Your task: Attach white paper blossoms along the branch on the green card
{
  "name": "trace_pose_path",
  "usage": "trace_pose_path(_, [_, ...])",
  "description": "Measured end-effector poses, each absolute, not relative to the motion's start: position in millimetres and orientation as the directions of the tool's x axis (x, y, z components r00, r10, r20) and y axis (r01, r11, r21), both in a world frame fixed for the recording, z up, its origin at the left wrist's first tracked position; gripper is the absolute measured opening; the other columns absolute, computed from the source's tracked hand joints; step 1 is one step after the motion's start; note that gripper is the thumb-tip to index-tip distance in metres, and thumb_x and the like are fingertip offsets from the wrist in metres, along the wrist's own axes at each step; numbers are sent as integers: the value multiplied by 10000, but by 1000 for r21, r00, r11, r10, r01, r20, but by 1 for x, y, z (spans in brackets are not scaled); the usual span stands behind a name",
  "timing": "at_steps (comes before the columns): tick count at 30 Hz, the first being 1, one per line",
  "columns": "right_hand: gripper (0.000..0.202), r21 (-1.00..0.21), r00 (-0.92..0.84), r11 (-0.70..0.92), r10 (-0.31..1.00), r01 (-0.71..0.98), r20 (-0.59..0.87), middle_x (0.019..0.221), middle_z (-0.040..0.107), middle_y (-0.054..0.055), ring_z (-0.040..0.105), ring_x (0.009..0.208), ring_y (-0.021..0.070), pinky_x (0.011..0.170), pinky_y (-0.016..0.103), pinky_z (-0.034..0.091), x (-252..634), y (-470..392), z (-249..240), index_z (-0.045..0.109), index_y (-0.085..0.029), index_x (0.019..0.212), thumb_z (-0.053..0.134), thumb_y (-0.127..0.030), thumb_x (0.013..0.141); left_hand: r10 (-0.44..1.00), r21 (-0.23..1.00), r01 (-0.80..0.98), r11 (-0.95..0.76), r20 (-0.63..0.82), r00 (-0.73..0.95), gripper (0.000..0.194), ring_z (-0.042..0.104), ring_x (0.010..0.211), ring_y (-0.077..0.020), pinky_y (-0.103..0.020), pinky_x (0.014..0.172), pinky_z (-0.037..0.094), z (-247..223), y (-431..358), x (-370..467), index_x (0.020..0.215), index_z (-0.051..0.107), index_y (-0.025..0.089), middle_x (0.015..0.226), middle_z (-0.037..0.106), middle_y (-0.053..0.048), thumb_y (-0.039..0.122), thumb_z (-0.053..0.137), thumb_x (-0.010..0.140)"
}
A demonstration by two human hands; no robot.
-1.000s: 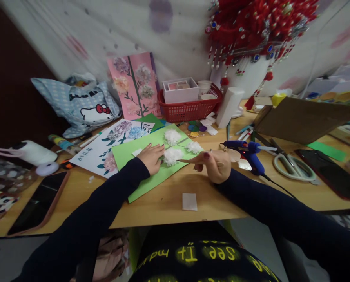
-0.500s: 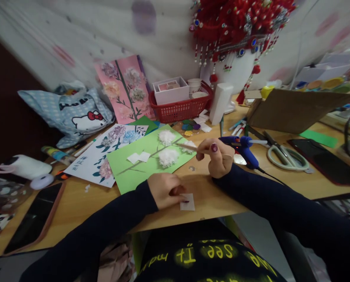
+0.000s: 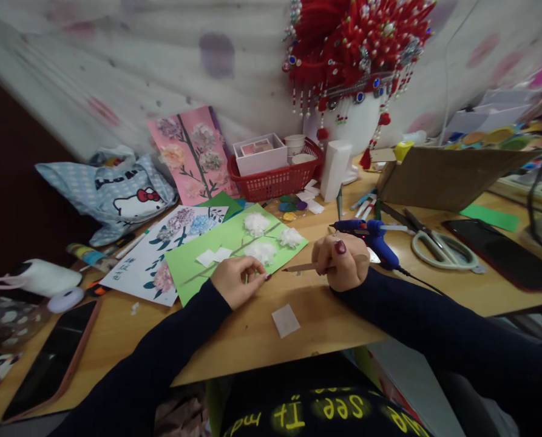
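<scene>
Both hands are staying low over the table [image 3: 238, 341], apart from each other. Left hand [image 3: 237, 283] is bending its fingers toward the thumb at the lower edge of a light green sheet [image 3: 184, 255]; whether its fingertips are pinching anything, I cannot tell. Right hand [image 3: 343, 261] is closing around a thin pointed stick [image 3: 300, 267], its tip aiming left, just beside the sheet's right part.

Three fluffy white flowers [image 3: 255, 224] are sitting on the green sheet along a dark stem, the lowest one just beyond the left fingertips. Small white squares [image 3: 205, 258] are lying on the sheet near that hand, while one loose paper square [image 3: 286, 321] is lying on the bare wood between the hands, nearer the person.

Just behind the right hand, a blue glue gun [image 3: 384, 244] is lying with its cord trailing right, and scissors [image 3: 440, 244] are lying beyond it. A white sheet with flowers [image 3: 134, 270] is lying partly under the green one, and a red basket [image 3: 275, 186] is standing behind them
</scene>
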State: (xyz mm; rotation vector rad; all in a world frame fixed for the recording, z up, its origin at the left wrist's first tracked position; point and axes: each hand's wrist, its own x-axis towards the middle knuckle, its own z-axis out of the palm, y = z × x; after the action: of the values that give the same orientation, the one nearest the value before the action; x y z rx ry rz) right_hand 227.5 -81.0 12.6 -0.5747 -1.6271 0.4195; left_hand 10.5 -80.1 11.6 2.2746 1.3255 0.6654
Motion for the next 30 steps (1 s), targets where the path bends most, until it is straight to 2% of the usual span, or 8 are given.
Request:
trace_pose_path(4, [547,-591,-76,797,602,123,795,374,411,-30,400,352,78,403,234,289,226,-80,11,437,-192,466,323,-369,971,807,594,635,-494,42,589,297,483,510,-96,-213,512,351,6,-91,17,811,683,170,558,557,36,432,726,678])
trace_pose_path(6, [545,-594,-73,795,604,121,793,377,415,-30,397,353,74,401,233,285,226,-80,10,445,-189,468,335,-373,969,751,589,600,-541,17,660,234,496,534,-98,-215,526,352,3,-97,21,780,682,179,577,562,31,399,710,707])
trace_pose_path(10, [509,-615,-47,780,623,120,781,429,463,-24,437,385,79,409,227,326,224,-77,9,504,-187,537,332,-384,974,705,649,486,-586,112,700,166,505,579,-100,-213,532,379,4,-101,24,697,635,160,695,597,-17,310,636,771])
trace_pose_path(13, [361,-652,-15,752,656,99,754,704,632,21,557,516,88,443,215,392,220,-70,8,590,-188,803,369,-425,962,780,778,383,-497,208,590,144,569,663,-120,-220,569,442,6,-96,23,718,577,152,810,641,-59,273,596,793])
trace_pose_path(16, [353,-757,-109,653,754,29,647,874,678,52,627,600,103,474,214,449,217,-64,6,534,-199,1057,357,-485,951,912,916,256,-308,208,353,152,597,631,-113,-231,589,489,5,-88,21,744,520,157,758,646,-38,276,602,792])
trace_pose_path(21, [307,-881,-323,472,840,37,436,719,636,28,611,601,104,555,233,498,207,-72,5,519,-178,800,457,-453,921,966,974,21,-227,223,133,270,642,708,-119,-249,703,531,5,-81,19,785,503,160,756,661,-20,234,735,669])
trace_pose_path(25, [271,-919,-333,372,856,-135,395,752,623,13,598,624,108,591,260,511,199,-82,3,427,-207,764,654,-346,814,976,980,-91,-178,187,110,367,603,652,-95,-233,681,512,9,-82,22,816,518,160,685,620,21,186,787,567])
trace_pose_path(30, [250,-911,-306,354,861,-211,406,806,621,19,594,651,99,624,265,505,199,-83,3,430,-208,777,666,-284,807,978,975,-190,-111,141,153,418,547,608,-73,-199,604,462,10,-80,24,806,534,146,656,575,35,203,829,515])
